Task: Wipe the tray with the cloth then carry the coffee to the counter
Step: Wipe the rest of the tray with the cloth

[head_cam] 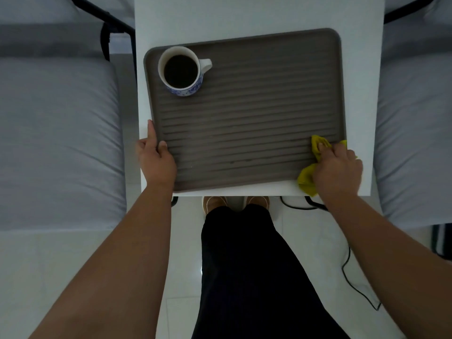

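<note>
1. Your left hand [156, 157] grips the near-left corner of the tray [244, 123]: the thumb lies on the ribbed surface and the index finger runs along the left rim, so the fingers are clamped on the tray's edge.
2. Your right hand [336, 167] presses the yellow cloth [307, 178] onto the tray's near-right corner, fingers together and curled down over it.
3. Part of the cloth pokes out past your fingertips onto the ribs, and another part hangs over the near rim onto the white table [244, 15].
4. The coffee mug [182, 70] stands upright in the tray's far-left corner, full of dark coffee, handle pointing right, well apart from both hands.
5. The tray sits slightly skewed on the table.
6. Grey cushions [56, 133] flank the table on both sides.
7. A black cable [352, 287] trails on the floor to your right.
</note>
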`<move>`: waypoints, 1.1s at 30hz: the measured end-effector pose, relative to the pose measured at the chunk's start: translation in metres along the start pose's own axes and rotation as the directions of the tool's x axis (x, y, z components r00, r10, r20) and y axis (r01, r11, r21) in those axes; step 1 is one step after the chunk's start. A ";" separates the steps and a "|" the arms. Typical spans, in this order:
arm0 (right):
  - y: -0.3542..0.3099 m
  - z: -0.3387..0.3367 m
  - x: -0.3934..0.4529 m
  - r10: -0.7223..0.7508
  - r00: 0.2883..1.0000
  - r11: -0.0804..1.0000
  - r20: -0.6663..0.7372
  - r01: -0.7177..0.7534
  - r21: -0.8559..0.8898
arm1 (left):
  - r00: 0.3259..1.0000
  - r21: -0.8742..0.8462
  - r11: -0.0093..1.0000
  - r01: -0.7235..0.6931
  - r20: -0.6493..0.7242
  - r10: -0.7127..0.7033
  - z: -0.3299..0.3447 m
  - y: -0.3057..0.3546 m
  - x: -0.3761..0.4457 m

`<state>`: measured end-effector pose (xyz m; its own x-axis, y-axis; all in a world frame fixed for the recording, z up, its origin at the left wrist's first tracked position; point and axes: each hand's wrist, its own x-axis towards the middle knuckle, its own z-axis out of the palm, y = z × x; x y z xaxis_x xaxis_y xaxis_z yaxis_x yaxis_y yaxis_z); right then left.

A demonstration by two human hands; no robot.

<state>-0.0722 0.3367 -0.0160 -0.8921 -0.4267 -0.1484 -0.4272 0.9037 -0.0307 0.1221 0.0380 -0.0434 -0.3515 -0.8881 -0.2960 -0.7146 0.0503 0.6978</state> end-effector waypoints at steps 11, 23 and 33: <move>-0.130 0.023 -0.040 -0.496 0.865 0.837 -0.077 0.500 0.223 | 0.999 -0.057 0.998 0.038 0.006 -0.037 -0.001 0.003 0.002; -0.034 0.005 -0.014 -0.478 0.878 0.879 -0.039 0.476 -0.034 | 0.999 -0.051 0.998 0.031 0.037 -0.029 -0.004 0.007 0.001; -0.010 0.003 0.001 0.235 0.972 0.951 -0.018 -0.226 0.210 | 0.999 0.000 1.000 -0.015 0.030 0.015 -0.004 0.002 0.002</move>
<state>-0.0686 0.3269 -0.0189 -0.9699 -0.2033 -0.1340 -0.1739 0.9636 -0.2032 0.1230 0.0341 -0.0401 -0.3805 -0.8731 -0.3049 -0.7094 0.0640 0.7019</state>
